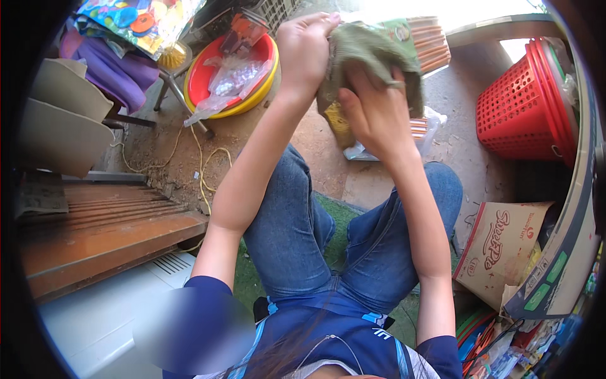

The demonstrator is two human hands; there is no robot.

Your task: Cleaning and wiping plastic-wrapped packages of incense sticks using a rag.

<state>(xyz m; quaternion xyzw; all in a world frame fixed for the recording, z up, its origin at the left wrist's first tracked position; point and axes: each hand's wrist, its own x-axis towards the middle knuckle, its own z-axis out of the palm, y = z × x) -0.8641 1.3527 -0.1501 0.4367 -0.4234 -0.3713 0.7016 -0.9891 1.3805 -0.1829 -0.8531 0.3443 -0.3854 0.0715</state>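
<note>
A rumpled olive-green cloth (369,49) is held up in front of me, above the floor beyond my knees. My left hand (305,52) is closed at its left edge, the fingertips partly hidden behind it. Folds of the cloth cover some fingers of my right hand (378,109), which grips it from the near side with the thumb showing. A yellow-brown patterned part (338,121) hangs at the cloth's lower left. Behind the cloth lies a pack of orange-brown sticks (430,45) with a green printed panel. More sticks (419,128) in clear plastic show below.
Red and yellow basins (270,87) holding plastic bags stand at left, near a metal-legged stool (182,102). Stacked red perforated baskets (506,104) and a cardboard box (502,246) are at right. Yellow cord (203,166) trails across the floor beside a wooden piece of furniture (109,241).
</note>
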